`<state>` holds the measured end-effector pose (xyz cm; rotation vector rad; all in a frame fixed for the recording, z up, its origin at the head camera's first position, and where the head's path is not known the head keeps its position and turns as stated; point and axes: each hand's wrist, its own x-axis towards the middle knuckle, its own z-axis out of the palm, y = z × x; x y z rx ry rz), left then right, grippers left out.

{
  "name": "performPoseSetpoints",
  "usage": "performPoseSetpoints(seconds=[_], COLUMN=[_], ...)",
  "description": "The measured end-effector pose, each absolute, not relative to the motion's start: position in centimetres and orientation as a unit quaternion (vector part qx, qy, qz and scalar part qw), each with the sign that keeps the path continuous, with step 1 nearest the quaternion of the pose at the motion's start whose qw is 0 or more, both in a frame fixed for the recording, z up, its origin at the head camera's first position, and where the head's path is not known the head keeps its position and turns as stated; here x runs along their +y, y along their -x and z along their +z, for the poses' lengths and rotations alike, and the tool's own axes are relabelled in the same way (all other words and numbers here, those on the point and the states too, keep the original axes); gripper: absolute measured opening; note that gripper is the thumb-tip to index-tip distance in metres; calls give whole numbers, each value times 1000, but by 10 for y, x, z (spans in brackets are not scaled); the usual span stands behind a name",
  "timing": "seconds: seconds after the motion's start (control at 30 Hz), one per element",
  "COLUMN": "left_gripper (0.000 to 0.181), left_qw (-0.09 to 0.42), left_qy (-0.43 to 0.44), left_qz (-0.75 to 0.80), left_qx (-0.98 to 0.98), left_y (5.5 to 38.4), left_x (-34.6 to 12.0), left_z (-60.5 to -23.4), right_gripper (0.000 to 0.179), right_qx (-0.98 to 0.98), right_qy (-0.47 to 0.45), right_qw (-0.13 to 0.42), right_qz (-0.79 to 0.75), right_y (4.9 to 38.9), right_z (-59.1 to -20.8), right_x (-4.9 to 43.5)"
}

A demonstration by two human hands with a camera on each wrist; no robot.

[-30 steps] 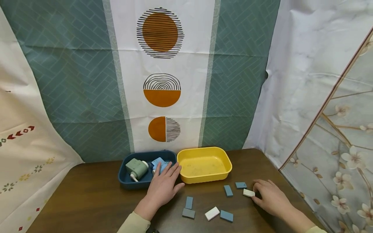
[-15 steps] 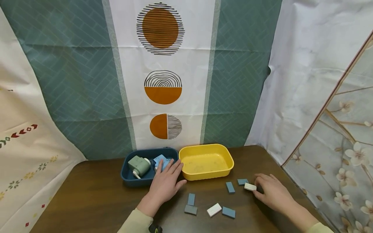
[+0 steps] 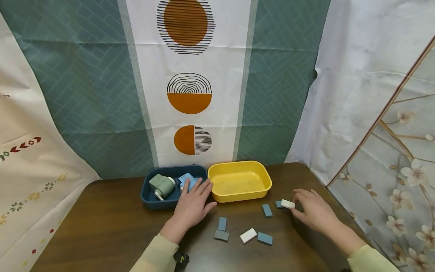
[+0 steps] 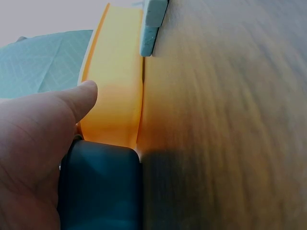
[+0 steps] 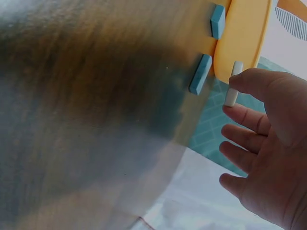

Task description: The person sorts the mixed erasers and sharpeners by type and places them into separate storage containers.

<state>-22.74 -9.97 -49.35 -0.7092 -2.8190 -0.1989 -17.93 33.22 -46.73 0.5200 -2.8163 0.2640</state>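
Between thumb and index finger my right hand [image 3: 314, 212] pinches a small white rectangular block [image 3: 287, 204], held just off the table in the right wrist view. Close beneath it a small blue block [image 3: 279, 204] is partly covered in the head view. Another blue block [image 3: 267, 210] lies to its left. My left hand [image 3: 191, 207], its fingers straight and spread, rests over the front right rim of the navy bin [image 3: 158, 204]. Inside that bin are a green bottle-like object [image 3: 162, 186] and a light blue object [image 3: 186, 179], partly hidden by the fingers.
A yellow bin [image 3: 239, 197] stands against the navy one, with nothing in it. Nearer the front lie a second white block [image 3: 248, 235], a blue block [image 3: 265, 238], an upright-lying blue one [image 3: 222, 223] and a grey-blue one [image 3: 221, 235]. Fabric hangs behind and beside the table.
My right hand has lifted the white block off the table and brought it slightly left, over a blue block. My left hand stays at the navy bin. The head view has tilted down slightly.
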Motion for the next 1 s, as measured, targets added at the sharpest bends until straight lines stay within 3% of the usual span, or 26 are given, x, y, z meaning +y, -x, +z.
performPoseSetpoints(seconds=[1.0], left_gripper=[74], left_qw=[101], left_qy=[241], left_qz=[-68], left_qx=[-963], left_y=[227], left_x=[-100], left_z=[-488], right_gripper=[20], right_qx=[-964], right_qy=[-184], right_qw=[160], right_qz=[103], right_y=[192], right_z=[-442], right_x=[318])
